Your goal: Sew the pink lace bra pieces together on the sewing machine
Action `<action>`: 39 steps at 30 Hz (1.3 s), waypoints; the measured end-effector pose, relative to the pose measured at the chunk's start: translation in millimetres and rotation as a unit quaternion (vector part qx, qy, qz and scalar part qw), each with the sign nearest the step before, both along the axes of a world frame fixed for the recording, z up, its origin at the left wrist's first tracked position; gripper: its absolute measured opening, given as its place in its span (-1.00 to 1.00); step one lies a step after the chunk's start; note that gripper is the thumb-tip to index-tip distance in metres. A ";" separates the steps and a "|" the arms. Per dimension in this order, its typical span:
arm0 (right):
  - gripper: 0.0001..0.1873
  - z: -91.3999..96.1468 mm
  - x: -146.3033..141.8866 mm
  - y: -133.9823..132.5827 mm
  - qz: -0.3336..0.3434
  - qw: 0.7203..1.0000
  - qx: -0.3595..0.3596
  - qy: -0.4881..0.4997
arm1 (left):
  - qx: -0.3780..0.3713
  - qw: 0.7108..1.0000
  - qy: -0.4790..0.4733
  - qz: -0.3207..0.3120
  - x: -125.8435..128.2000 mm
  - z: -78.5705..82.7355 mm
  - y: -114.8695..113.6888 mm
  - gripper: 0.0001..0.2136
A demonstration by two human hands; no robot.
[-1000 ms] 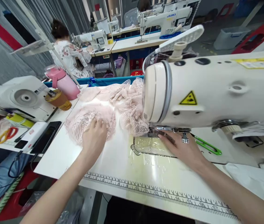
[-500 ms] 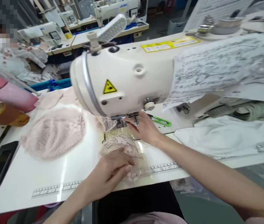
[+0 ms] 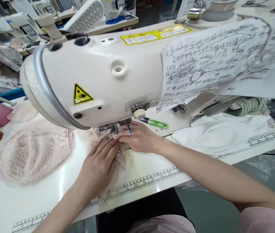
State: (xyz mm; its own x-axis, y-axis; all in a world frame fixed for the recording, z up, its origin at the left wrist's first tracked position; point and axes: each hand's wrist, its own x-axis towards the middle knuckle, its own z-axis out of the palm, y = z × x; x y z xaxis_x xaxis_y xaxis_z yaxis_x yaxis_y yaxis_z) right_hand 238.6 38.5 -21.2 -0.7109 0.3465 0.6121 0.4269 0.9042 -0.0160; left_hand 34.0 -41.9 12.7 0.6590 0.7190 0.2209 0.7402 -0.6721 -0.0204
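The lace piece (image 3: 120, 158) is pale pink, sheer and openwork, crumpled into soft folds, with loose dark reddish threads trailing along its right side and near end. It lies on the white table (image 3: 4, 207), running from beneath the head of the sewing machine (image 3: 98, 77) toward the near edge, where its end overlaps the printed ruler (image 3: 149, 179).

Most of the piece is under the left hand (image 3: 95, 171); a strip shows to the right of that hand, and some lace shows beyond its fingertips, close to the presser foot (image 3: 115, 128). The right hand (image 3: 137, 137) is at its far right, beside the foot.

The left hand is palm down, its 4 fingers stretched out, slightly bent and only narrowly spread, pressing on the lace. The fingertips of the 2 hands meet or nearly meet. The right fingers are bunched at the foot, partly hidden behind metal parts; whether they pinch the lace cannot be told.

A 2nd lace piece (image 3: 35, 155) lies to the left, green snips (image 3: 158, 123) lie just beyond the right hand, and white cloth (image 3: 220, 132) lies farther right.
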 end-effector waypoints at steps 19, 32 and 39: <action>-0.70 -5.3 -5.3 3.9 -0.055 0.998 0.034 -0.005 | 0.055 0.997 0.031 0.032 -16.8 -16.0 35.3 -0.59; -0.70 -3.8 -5.9 2.6 -0.065 0.997 0.034 -0.030 | 0.065 0.997 0.028 0.038 -17.2 -16.2 36.5 -0.62; -0.74 -3.4 -6.7 2.4 -0.058 0.998 0.031 -0.014 | 0.042 0.997 0.024 0.055 -19.6 -17.2 35.7 -0.60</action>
State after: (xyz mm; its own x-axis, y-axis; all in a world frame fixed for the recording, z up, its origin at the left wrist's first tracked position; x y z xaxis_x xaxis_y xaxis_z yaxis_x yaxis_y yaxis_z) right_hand 231.9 40.9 -24.6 -0.6854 0.3893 0.6154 0.5282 0.8475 0.0522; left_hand 14.4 -6.1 -4.5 0.5884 0.7678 0.2536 0.8061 -0.5814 -0.1101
